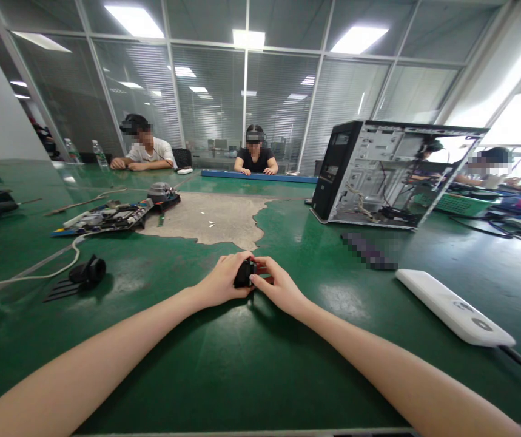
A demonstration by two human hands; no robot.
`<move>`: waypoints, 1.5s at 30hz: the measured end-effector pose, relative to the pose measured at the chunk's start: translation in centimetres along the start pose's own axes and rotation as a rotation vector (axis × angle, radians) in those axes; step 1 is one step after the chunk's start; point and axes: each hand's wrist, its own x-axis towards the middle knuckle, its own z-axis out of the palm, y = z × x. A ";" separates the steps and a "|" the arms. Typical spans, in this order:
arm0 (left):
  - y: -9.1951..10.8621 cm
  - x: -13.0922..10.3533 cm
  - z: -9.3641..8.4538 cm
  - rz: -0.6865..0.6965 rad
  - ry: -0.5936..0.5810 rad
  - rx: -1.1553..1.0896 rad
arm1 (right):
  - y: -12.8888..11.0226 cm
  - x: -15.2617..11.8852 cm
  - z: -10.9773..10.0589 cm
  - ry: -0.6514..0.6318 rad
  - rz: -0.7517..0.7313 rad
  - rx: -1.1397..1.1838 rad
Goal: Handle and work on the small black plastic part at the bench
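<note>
Green tabletop (282,376) with a ragged beige patch (224,221). Right: open computer case (369,170); nearer, a white device (451,303). Left: circuit board (110,216). Far side: two bottles (100,156), person in white (157,153), person in black (255,160), glass partition (210,91) behind.

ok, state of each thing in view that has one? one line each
Small black part: held between both hands
Left hand: closed around it
Right hand: fingers closed on it
Computer case: upright, near side open, inside exposed
Circuit board: lying flat, uncovered
White box: lying flat, cable attached
Clear bottle: upright, cap state too small to tell
Green tabletop: coating missing in one patch
</note>
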 end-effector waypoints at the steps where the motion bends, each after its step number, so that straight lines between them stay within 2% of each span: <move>1: 0.0 0.0 0.0 -0.002 -0.001 0.001 | 0.0 0.0 0.0 -0.003 -0.007 0.015; 9: 0.2 0.0 -0.3 -0.002 -0.008 -0.025 | -0.4 -0.3 -0.1 0.016 -0.119 0.055; 21: -0.1 0.0 0.0 -0.001 0.003 -0.002 | -0.3 0.0 0.0 0.001 0.001 0.005; 30: 0.2 0.1 -0.3 -0.007 -0.011 -0.023 | -0.2 -0.3 -0.1 0.045 -0.170 -0.005; 40: 0.0 0.0 -0.1 -0.001 0.006 -0.008 | 0.1 0.0 0.0 0.021 -0.011 -0.007; 45: 0.1 0.0 -0.1 0.000 0.014 -0.012 | -0.2 -0.1 0.0 0.007 -0.047 0.025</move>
